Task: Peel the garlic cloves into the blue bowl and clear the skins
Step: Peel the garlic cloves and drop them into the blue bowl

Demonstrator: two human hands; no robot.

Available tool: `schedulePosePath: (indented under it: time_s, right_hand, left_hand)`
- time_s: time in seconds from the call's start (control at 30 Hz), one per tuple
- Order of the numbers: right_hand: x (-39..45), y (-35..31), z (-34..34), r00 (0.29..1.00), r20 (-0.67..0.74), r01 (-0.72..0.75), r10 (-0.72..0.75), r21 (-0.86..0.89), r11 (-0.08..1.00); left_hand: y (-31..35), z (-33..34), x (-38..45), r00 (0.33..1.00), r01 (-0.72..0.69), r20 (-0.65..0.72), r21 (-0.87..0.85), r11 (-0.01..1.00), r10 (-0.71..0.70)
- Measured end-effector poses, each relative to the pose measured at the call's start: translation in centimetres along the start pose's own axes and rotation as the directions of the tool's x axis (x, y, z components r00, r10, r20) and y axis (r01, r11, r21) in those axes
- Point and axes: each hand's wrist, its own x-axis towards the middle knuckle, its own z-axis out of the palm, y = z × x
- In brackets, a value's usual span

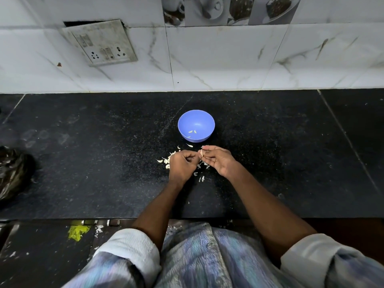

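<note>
i see my left hand (182,165) and right hand (216,160) meeting just in front of the small round blue plastic bowl (196,124), fingers curled, pinching one pale garlic clove (201,153) between them, near enough to drop it in. papery white skins (166,161) lie scattered on the black speckled stone counter (83,163) under my hands.

Black countertop (83,163), blue bowl (204,118), garlic skins (166,161)
</note>
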Motion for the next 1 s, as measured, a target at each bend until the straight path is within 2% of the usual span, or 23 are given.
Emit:
schedulePosePath:
  time_s: [0.23, 0.43, 0.63, 0.87, 1.0]
  right_hand:
    - [-0.17, -0.11, 0.03, 1.000, 0.016, -0.001, 0.002, -0.067, 0.998]
    - [0.00, -0.29, -0.12, 0.997, 0.020, -0.068, 0.070, -0.079, 0.995]
    - [-0.15, -0.55, -0.58, 0.996, 0.048, -0.074, 0.079, -0.097, 0.992]
    - [0.35, -0.31, -0.51, 1.000, -0.005, 0.024, -0.024, -0.046, 0.999]
    - [0.24, -0.31, -0.29, 0.998, -0.027, 0.060, -0.063, -0.110, 0.992]
  left_hand:
    - [0.21, -0.19, -0.12, 0.999, -0.039, 0.022, 0.168, 0.985, 0.036]
    - [0.64, -0.38, -0.17, 0.993, -0.111, 0.083, 0.309, 0.944, 0.089]
    - [0.29, -0.62, 0.31, 0.997, -0.036, -0.053, 0.222, 0.974, 0.049]
    - [-0.02, -0.49, 0.31, 1.000, 0.016, -0.023, 0.239, 0.971, -0.010]
    - [0.10, -0.51, 0.40, 0.999, 0.051, -0.013, 0.171, 0.984, -0.049]
